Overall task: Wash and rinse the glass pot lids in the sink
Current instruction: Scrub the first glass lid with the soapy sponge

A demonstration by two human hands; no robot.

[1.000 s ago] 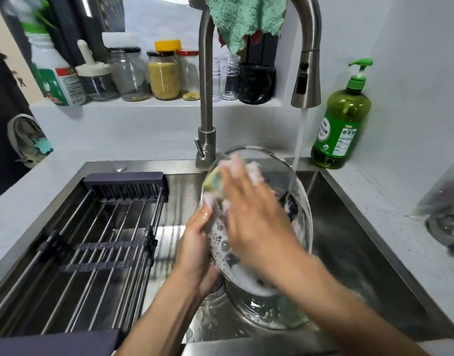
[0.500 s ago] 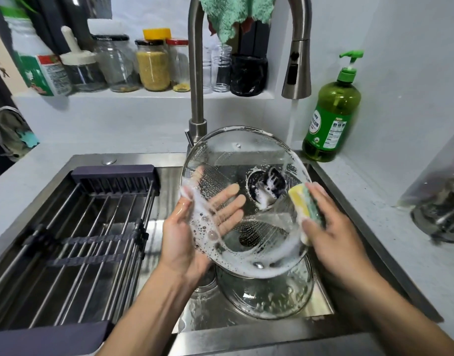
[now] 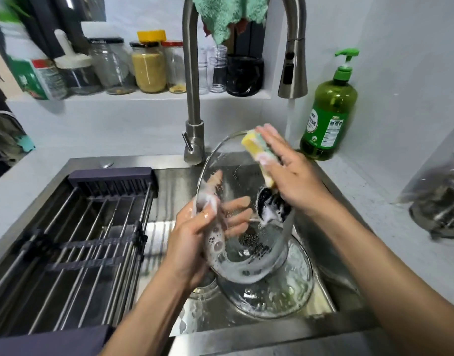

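Scrubbing soapy round glass lid above steel sink: left hand clamping rim, right hand pressing yellow sponge; rinsing under faucet probably next.

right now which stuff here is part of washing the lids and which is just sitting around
In use: held glass lid, sponge, left hand, right hand, second lid in the sink, running faucet.

Idle: drying rack, soap bottle, shelf jars, green cloth.

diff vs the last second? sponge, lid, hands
The right hand swept the sponge from the held lid's left side across to its right edge, then up to its top rim. Unchanged: the left hand grips the lid's left edge, water runs, and a second lid lies in the sink.
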